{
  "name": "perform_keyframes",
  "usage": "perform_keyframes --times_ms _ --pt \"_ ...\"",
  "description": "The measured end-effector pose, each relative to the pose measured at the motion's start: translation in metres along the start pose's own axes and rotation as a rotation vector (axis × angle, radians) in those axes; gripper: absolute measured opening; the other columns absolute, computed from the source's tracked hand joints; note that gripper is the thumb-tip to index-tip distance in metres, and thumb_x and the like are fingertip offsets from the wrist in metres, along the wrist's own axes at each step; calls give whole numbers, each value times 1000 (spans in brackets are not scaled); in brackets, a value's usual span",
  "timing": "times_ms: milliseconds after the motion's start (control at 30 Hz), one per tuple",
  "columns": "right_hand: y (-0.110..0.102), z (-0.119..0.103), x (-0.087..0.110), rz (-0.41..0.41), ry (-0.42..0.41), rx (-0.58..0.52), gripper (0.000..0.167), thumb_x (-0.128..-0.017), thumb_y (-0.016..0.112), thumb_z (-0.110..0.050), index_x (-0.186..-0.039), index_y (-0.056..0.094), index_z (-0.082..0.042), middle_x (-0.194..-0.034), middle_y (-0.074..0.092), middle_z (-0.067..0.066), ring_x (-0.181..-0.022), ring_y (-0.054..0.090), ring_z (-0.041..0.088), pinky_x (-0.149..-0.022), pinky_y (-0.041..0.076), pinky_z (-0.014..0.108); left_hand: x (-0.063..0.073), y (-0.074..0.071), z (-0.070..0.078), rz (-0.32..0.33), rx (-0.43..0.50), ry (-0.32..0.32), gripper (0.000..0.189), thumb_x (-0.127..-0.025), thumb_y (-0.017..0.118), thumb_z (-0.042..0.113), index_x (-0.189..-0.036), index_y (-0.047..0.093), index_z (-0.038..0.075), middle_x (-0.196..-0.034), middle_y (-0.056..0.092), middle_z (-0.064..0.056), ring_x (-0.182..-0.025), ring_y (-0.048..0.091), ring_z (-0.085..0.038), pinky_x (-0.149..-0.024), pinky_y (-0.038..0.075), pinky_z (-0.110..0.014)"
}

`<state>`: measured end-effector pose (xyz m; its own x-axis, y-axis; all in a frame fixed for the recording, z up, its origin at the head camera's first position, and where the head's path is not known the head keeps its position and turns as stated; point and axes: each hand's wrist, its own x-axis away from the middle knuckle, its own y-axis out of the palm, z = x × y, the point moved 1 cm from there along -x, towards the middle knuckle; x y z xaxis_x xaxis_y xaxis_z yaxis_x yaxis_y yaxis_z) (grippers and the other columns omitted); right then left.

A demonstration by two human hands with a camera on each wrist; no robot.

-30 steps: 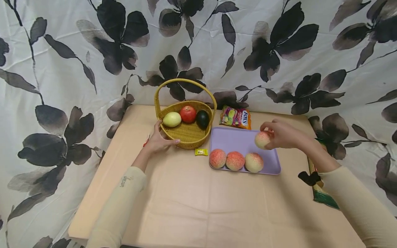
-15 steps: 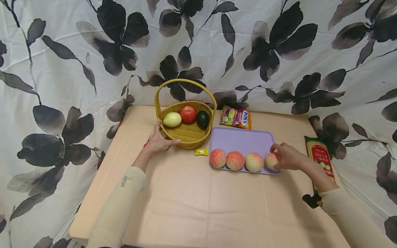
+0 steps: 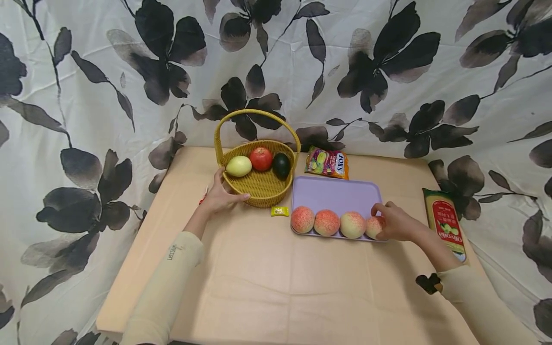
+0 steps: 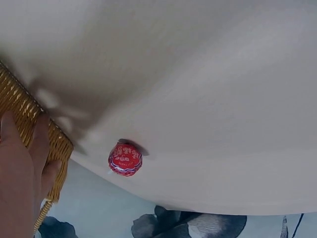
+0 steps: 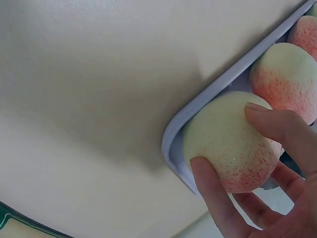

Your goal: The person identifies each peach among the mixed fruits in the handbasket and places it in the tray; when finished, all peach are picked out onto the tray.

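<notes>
My right hand [image 3: 396, 221] grips a peach [image 5: 228, 144], thumb on one side and fingers around the other. This peach sits at the right corner of a purple tray [image 3: 336, 191], last in a row along its front edge. Beside it are a pale peach [image 3: 353, 224] and two redder peaches [image 3: 327, 223] [image 3: 303, 219]. My left hand [image 3: 222, 195] rests against the outside of a yellow wicker basket [image 3: 263, 194], fingers along its left wall and thumb spread along the front. A pale yellow-green fruit [image 3: 238, 166], a red fruit [image 3: 261, 158] and a dark green fruit [image 3: 281, 166] lie inside.
Behind the tray lies a colourful Fox's bag [image 3: 327, 163]. A green and red Olivoila packet [image 3: 446, 224] is at the table's right edge. A yellow wrapped sweet [image 3: 280, 211] lies before the basket, and a red-wrapped lollipop [image 4: 125, 159] left of it.
My right hand has brought the peach down from above the tray to the front row's right end, then slightly left against its neighbour. The left hand stays at the basket.
</notes>
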<state>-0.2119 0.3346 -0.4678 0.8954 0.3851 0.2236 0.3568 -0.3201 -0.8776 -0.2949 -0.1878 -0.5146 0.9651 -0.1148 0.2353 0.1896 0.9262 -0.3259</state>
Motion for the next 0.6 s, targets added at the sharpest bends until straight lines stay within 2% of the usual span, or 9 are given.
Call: perform_keyframes --times_ms 300,600 --pt "-1 -8 3 -24 50 6 61 -65 91 -10 -115 58 -3 -101 53 21 -86 50 28 -68 47 36 -2 0 1 -16 -10 2 141 -79 93 38 -165 -18 22 -176 -12 -11 -164 -1 -28 -133 7 -47" --pt "-2 -8 2 -48 102 27 74 -68 94 -17 -129 55 -2 -124 52 36 -101 56 43 -81 54 56 3 -1 5 -28 41 -45 140 -80 92 32 -165 -19 23 -175 -15 -11 -164 -4 -30 -132 8 -47"
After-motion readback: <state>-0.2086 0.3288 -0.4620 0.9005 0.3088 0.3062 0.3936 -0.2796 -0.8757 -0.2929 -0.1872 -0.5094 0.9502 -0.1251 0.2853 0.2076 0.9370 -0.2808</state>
